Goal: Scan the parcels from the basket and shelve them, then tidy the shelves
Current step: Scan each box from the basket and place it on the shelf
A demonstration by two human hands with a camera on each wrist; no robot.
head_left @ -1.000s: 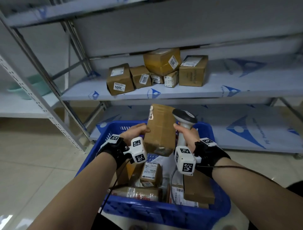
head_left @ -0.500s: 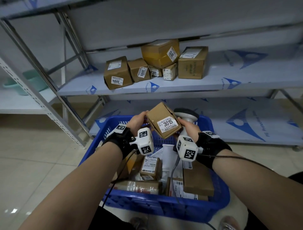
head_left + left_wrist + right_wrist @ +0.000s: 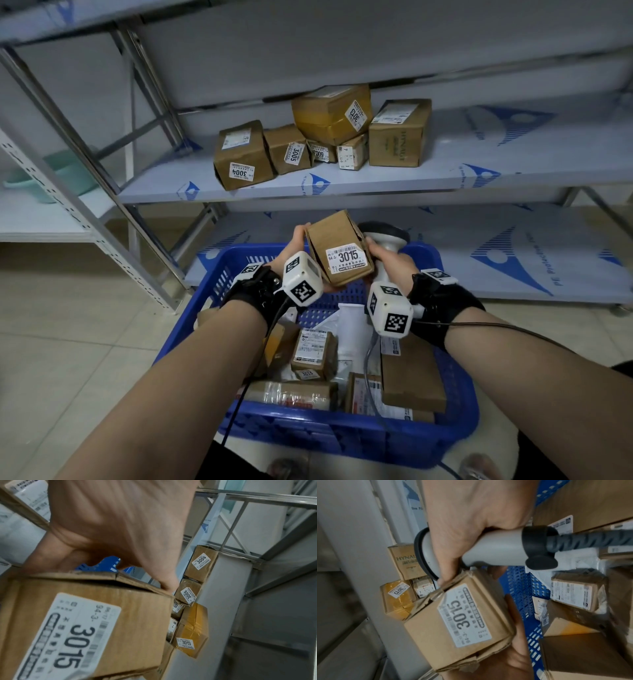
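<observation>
you hold a small brown box (image 3: 337, 250) between both hands, at the middle of the head view, above the far rim of the blue basket (image 3: 342, 442). its white label reading 3015 (image 3: 346, 257) faces you. your left hand (image 3: 291, 253) cups the box from its left side and from underneath, fingers curled round it; in the right wrist view your palm shows under the box. your right hand (image 3: 390, 263) is wrapped round the grey handle of the scanner (image 3: 388, 236), and one fingertip presses the box's upper right edge. the scanner's dark head sits just behind the box, touching or nearly touching it; you cannot tell which from these views. its cable (image 3: 371, 359) drops into the basket.

the basket fills the lower middle of the head view and holds several more parcels (image 3: 313, 351): a small labelled box in the centre, a long taped one toward the near wall, a flat brown one at the right, and white mailers beneath.

in the upper middle of the head view, the shelf (image 3: 445, 171) carries a cluster of boxes labelled 3004 (image 3: 241, 171), 3005 (image 3: 293, 153) and 3013 (image 3: 355, 115), with a yellow-taped box stacked on smaller ones and a taller plain box (image 3: 399, 137) at the right end. a lower shelf (image 3: 496, 253) lies behind the basket. a pale green tub (image 3: 51, 174) sits at the left edge.
</observation>
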